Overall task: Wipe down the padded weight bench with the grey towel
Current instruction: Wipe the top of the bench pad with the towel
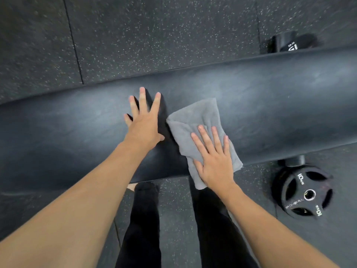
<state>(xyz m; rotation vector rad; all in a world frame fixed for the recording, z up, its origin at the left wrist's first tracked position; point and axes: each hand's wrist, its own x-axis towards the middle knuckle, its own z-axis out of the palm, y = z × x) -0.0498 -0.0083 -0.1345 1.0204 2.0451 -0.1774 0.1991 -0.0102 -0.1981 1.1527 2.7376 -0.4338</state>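
The black padded weight bench [270, 105] runs across the view from left to right. A folded grey towel [195, 122] lies on its near half, one corner hanging over the near edge. My right hand [214, 157] presses flat on the towel's near part, fingers spread. My left hand [144, 120] rests flat on the bare pad just left of the towel, fingers apart, holding nothing.
A black 10 kg weight plate [303, 192] lies on the speckled rubber floor [154, 35] at the near right, beside a bench foot [293, 160]. A dark object [291, 43] sits behind the bench at the far right. My legs in black trousers [143, 219] stand by the near edge.
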